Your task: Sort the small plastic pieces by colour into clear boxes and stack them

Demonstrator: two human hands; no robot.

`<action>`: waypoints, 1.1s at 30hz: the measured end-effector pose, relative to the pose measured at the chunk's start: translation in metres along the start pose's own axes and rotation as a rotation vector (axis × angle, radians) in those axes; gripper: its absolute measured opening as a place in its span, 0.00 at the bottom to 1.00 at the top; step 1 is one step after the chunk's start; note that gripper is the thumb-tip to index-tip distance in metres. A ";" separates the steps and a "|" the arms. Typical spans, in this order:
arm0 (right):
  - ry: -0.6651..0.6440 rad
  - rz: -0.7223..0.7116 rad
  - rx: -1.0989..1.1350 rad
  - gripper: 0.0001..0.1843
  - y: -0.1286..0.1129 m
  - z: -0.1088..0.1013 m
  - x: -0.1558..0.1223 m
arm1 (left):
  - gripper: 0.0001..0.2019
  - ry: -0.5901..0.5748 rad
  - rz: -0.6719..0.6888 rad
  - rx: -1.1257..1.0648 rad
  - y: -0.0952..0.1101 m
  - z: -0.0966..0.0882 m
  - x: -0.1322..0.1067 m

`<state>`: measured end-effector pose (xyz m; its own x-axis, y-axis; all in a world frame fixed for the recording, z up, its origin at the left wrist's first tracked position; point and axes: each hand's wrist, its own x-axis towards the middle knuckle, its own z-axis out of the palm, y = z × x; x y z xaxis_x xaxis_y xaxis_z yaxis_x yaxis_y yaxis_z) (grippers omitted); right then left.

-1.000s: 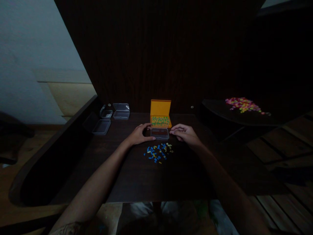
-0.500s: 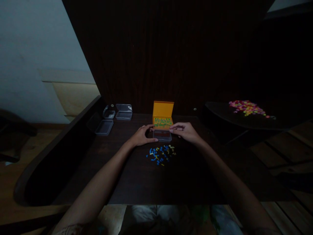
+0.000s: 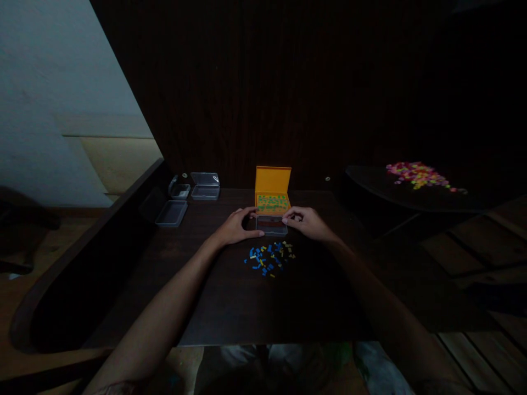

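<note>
My left hand curves around the left end of a shallow clear plastic box, thumb at its front edge and fingers at its back corner. At the right end of that box, the thumb and fingers of my right hand are pinched together. Whatever may be between those fingertips is too small to make out. Right behind the clear box stands an orange box with its lid raised, holding many small green pieces. Small blue and yellow pieces lie scattered on the dark table in front of the hands.
Toward the back left sit an open clear box, a smaller clear case and a clear tray. A pile of pink and yellow bits rests on a dark side surface at right. A dark panel rises behind the table.
The whole view has shifted slightly. Both hands keep about the same places at the clear box, and the right fingers look a little more curled.
</note>
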<state>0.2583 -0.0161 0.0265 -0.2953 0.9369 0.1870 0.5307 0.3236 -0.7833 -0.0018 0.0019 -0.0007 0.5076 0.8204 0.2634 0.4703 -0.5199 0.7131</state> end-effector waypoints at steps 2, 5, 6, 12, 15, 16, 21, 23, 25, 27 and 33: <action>0.002 0.007 -0.031 0.14 0.001 0.000 0.000 | 0.38 0.000 -0.001 0.001 0.000 0.000 0.000; 0.000 0.008 -0.056 0.11 -0.001 0.002 -0.001 | 0.38 -0.003 -0.005 0.008 0.000 0.000 0.000; 0.001 0.006 -0.064 0.10 -0.002 0.002 -0.001 | 0.38 -0.002 -0.006 0.010 0.000 0.000 0.000; -0.015 -0.039 -0.156 0.05 -0.009 0.007 -0.002 | 0.38 -0.002 -0.029 0.000 0.000 0.000 0.000; -0.036 -0.076 -0.212 0.05 -0.009 0.009 0.000 | 0.38 -0.004 -0.030 -0.002 0.001 -0.001 0.000; -0.049 -0.088 -0.225 0.05 -0.009 0.009 0.000 | 0.37 -0.003 -0.029 0.000 0.001 -0.001 0.000; -0.119 -0.155 -0.249 0.06 -0.008 0.011 0.005 | 0.38 -0.003 -0.026 0.011 0.000 0.000 0.001; -0.151 -0.190 -0.253 0.06 -0.007 0.012 0.007 | 0.38 0.004 -0.016 0.007 -0.001 0.000 0.001; -0.179 -0.227 -0.260 0.05 -0.007 0.012 0.008 | 0.37 0.009 -0.016 0.005 0.000 0.001 0.001; -0.199 -0.253 -0.273 0.06 -0.007 0.011 0.010 | 0.37 0.006 -0.019 0.007 0.000 0.001 0.001; -0.254 -0.278 -0.306 0.07 -0.005 0.011 0.013 | 0.37 0.005 -0.016 0.026 0.001 0.000 0.001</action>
<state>0.2433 -0.0074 0.0266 -0.6234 0.7599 0.1842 0.6023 0.6169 -0.5066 -0.0010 0.0018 0.0007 0.4963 0.8297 0.2554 0.4969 -0.5128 0.7001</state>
